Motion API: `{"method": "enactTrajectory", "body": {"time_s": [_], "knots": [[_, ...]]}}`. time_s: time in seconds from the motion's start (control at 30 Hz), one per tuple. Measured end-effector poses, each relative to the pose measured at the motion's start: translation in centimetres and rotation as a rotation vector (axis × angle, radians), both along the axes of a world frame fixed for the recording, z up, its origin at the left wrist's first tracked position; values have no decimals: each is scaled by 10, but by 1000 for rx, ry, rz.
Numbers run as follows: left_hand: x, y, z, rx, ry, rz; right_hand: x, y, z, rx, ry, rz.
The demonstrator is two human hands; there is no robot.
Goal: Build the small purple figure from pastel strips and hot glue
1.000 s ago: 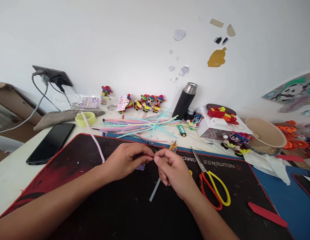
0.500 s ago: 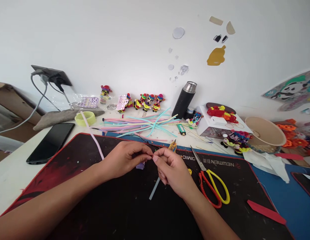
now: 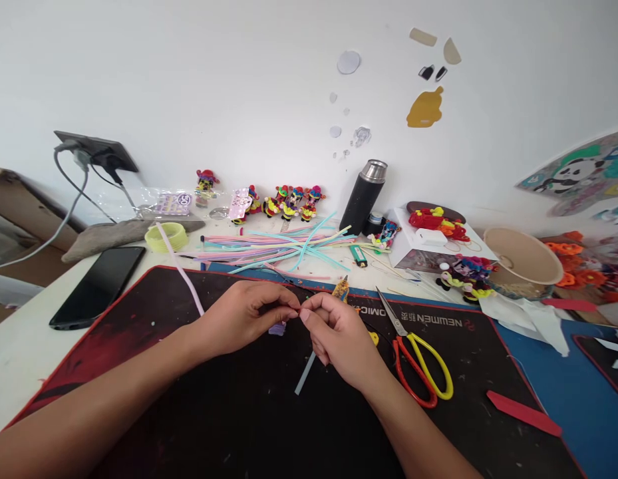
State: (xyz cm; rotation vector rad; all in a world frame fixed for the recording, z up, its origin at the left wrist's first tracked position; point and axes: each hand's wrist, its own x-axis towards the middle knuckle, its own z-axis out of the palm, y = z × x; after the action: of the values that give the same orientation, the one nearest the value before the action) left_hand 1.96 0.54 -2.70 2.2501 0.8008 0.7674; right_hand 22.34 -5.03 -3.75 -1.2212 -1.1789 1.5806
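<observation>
My left hand (image 3: 243,317) and my right hand (image 3: 338,332) meet fingertip to fingertip above the black mat (image 3: 229,406). Both are closed in a pinch around a tiny reddish piece, mostly hidden by the fingers. Below the right hand a translucent stick (image 3: 305,374) shows. A small purple piece (image 3: 277,329) lies just behind the left fingertips. Past the right hand is a tool with a yellow patterned body (image 3: 341,289). Scissors (image 3: 414,359) with one red and one yellow handle lie right of the right hand, blades spread slightly.
Pastel pipe cleaners (image 3: 273,247) lie behind the mat, with small figures (image 3: 289,203) near the wall. A black flask (image 3: 363,196) leans there. A phone (image 3: 98,286) and yellow ring (image 3: 165,237) are left; a white box (image 3: 438,246), bowl (image 3: 523,256) and red strip (image 3: 524,413) right.
The whole view has shifted slightly, so things appear a little further left. Both hands keep their pinch, with hardly any movement of the fingers.
</observation>
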Motion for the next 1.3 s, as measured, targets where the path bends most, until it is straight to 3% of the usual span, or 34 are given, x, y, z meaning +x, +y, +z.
{"method": "enactTrajectory", "body": {"time_s": [0.33,1.13,1.3], "knots": [[-3,-5,4,-29,24,13,-2,-2,1,3,-2,18],[-13,-15,5,78,105,-12,-6,-5,-2,20,-50,56],[-19,-13,4,-7,87,79,-5,-3,0,9,-27,34]]}}
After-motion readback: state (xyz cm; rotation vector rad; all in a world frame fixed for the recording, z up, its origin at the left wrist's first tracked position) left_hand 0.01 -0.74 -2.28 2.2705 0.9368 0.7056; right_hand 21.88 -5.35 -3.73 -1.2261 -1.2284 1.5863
